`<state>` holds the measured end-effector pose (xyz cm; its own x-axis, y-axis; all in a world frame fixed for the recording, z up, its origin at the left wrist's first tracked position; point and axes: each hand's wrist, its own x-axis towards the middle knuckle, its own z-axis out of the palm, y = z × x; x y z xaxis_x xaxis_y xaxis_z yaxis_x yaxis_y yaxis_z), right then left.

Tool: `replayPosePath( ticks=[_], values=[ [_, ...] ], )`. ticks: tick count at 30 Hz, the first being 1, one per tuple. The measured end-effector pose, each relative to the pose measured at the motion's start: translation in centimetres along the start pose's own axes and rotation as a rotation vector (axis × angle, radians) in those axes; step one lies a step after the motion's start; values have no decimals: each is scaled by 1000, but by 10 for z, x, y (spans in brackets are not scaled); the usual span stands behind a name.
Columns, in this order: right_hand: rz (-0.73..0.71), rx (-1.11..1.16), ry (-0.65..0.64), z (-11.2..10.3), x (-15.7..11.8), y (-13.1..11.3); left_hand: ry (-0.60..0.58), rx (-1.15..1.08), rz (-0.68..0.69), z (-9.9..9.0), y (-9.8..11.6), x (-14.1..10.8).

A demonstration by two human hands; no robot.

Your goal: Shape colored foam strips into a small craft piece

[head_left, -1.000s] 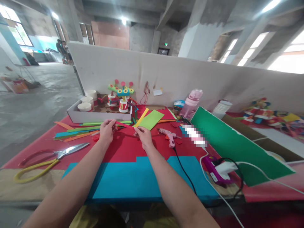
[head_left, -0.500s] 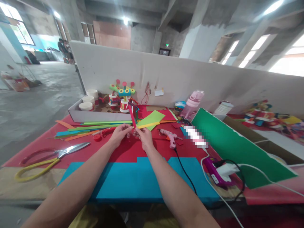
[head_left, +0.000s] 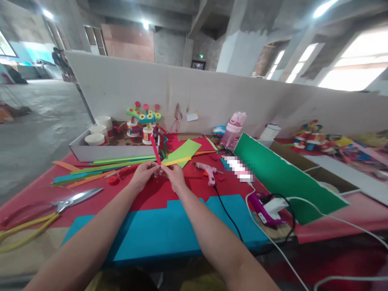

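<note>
My left hand and my right hand meet over the red table cover, fingertips pinched together. Between them a red paper strip rises up and a yellow paper strip points off to the right; the two join at my fingertips. Both hands are closed on this joint, which the fingers partly hide. Behind the strips lies a light green paper sheet. A pink glue gun rests just right of my right hand. Blue paper lies under my forearms.
Large scissors lie at the left, near several coloured paper strips. A box with white cups and finished paper figures stands behind. On the right are a purple power socket, cables and a green board.
The view has turned slightly to the right, so everything sits further left. Both hands keep their pinch on the red and yellow strips, with little other movement.
</note>
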<state>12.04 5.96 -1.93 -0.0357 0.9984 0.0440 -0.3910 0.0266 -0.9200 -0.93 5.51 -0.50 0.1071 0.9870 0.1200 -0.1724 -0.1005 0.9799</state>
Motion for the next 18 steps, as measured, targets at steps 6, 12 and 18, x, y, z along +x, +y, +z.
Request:
replayPosePath(
  ticks=[6,12,18],
  values=[
    [-2,2,22,-1,1,0,17,-8,-7,0,-4,0],
    [18,-5,12,-4,3,-1,43,-11,-3,-1,-6,0],
    [43,45,2,-8,4,-8,126,-26,-4,-3,-3,0]
  ],
)
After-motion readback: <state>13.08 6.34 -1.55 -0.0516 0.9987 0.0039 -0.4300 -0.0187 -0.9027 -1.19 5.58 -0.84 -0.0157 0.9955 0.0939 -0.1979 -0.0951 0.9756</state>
